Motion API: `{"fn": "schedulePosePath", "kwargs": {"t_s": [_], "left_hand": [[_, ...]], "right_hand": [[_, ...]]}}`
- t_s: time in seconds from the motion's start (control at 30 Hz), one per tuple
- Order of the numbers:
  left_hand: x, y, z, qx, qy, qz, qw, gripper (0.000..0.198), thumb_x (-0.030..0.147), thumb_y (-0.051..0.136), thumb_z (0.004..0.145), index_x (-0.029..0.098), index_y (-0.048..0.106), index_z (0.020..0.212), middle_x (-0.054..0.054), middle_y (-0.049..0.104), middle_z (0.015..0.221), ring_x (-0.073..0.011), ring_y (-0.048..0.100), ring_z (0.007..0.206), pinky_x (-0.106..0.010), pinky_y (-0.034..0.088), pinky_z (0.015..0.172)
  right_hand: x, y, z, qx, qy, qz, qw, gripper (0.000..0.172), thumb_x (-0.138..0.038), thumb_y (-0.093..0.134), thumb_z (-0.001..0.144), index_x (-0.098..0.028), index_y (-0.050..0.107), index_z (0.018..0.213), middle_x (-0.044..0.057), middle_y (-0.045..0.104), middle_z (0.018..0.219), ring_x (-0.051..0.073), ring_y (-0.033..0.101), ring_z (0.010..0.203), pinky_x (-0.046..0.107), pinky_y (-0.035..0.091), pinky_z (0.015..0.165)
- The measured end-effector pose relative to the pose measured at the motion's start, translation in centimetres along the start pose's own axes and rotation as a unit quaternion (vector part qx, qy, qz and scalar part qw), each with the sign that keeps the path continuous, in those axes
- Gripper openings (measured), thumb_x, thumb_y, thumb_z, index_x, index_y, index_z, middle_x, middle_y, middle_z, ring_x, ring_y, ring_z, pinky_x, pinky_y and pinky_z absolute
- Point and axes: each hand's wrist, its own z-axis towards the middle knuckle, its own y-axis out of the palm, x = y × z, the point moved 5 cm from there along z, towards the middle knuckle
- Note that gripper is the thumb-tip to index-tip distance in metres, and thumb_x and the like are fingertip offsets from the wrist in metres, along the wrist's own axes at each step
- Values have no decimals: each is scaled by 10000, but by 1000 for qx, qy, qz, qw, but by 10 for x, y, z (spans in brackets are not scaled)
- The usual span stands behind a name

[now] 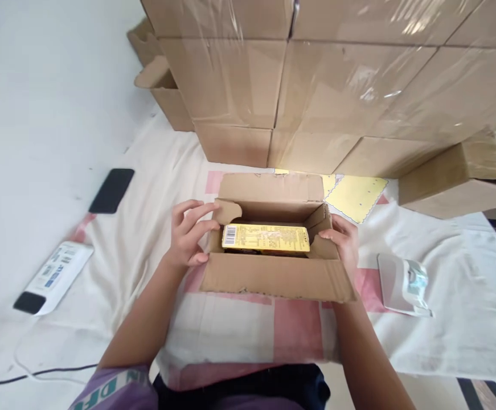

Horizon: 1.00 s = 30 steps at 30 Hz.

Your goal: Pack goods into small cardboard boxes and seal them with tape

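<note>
Cardboard box [273, 279] sits open on the white and pink cloth [230, 324] right in front of the person, between both forearms. Its long front and back flaps are spread outward and its two short side flaps stand half raised. Inside lies a yellow packet [267, 237], flat, with the barcode end to the left, filling most of the opening.

The left hand [188, 233] has its grip on the box's left end, with fingertips on the left side flap [227, 212] and the thumb low against the outer wall. The right hand [342, 242] lies along the right end with its fingers over the right side flap [322, 246]. Its thumb is hidden, so I cannot tell whether that grip pinches or only rests.

The step in hand looks like work on the side flaps with the contents already seated. Folding them in would call for both short flaps to go down level over the packet before either long flap, with the box kept steady on the soft cloth.

Behind the box rises a stack of plastic-wrapped cartons [316, 85], with a yellow sheet [356, 196] at its foot. A silver pouch [404, 285] lies to the right. A black phone [111, 191] and a white labelled packet [53, 276] lie well apart on the left.
</note>
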Motion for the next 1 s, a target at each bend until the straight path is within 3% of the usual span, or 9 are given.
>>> {"fn": "schedulePosePath", "kwargs": {"t_s": [0.1,0.2,0.3,0.47,0.6,0.77,0.87,0.93,1.0], "left_hand": [[8,-9,17,-69,7,44,997,713,723,83,1015,284,645,1036,-50,647,1445,-328,500,1346,-494,435,1040],[22,-13,31,-160,-3,54,986,751,740,60,1008,268,644,991,-42,558,1563,-360,425,1476,-543,376,1117],[33,-16,34,-218,-42,35,974,583,710,290,1025,246,618,895,-32,503,1611,-387,351,1541,-585,320,1183],[38,-17,25,-266,-119,-102,951,234,461,613,969,227,616,967,-60,377,1672,-395,228,1594,-633,282,1247],[35,-18,16,-226,-166,-220,934,256,450,640,951,239,620,1092,-70,223,1709,-393,98,1620,-664,223,1279],[23,-11,7,-80,-197,-307,927,366,614,607,937,257,559,1006,-89,297,1671,-380,216,1589,-662,255,1279],[14,-1,-1,-6,-204,-340,918,498,729,527,934,283,565,1153,-96,314,1664,-359,316,1556,-613,338,1249],[7,3,-6,45,-206,-340,916,537,733,422,979,284,582,1226,-117,434,1589,-337,429,1488,-590,388,1212],[3,6,-9,63,-200,-307,928,480,639,382,1037,265,676,1107,-113,607,1417,-316,520,1391,-586,392,1197]], "right_hand": [[-25,-4,-7,35,-41,-19,998,229,-321,636,913,-329,647,1142,47,584,1365,305,581,1278,499,527,1014],[-42,-6,-9,4,-98,-16,995,390,-404,714,847,-326,613,1216,72,556,1378,324,565,1301,504,494,1055],[-45,-7,-6,-38,-120,8,992,610,-549,781,739,-321,585,1270,99,515,1420,376,521,1349,541,459,1106],[-36,-5,-5,-29,-100,23,994,559,-545,776,757,-319,576,1227,101,525,1397,373,521,1351,536,446,1127],[-34,1,-8,-15,-94,24,995,498,-513,740,788,-298,554,1197,107,529,1366,364,531,1339,536,456,1114],[-39,12,-10,-19,-121,26,992,537,-458,774,741,-298,551,1202,116,483,1406,378,483,1390,566,418,1162],[-40,15,-11,-13,-135,32,990,576,-457,772,745,-298,549,1251,125,477,1409,381,484,1386,585,421,1157],[-42,14,-12,1,-150,35,988,467,-462,697,830,-285,570,1243,128,481,1407,372,489,1382,591,426,1150],[-46,10,-13,25,-166,41,985,312,-463,549,946,-265,615,1177,128,500,1372,356,499,1367,593,425,1148]]}}
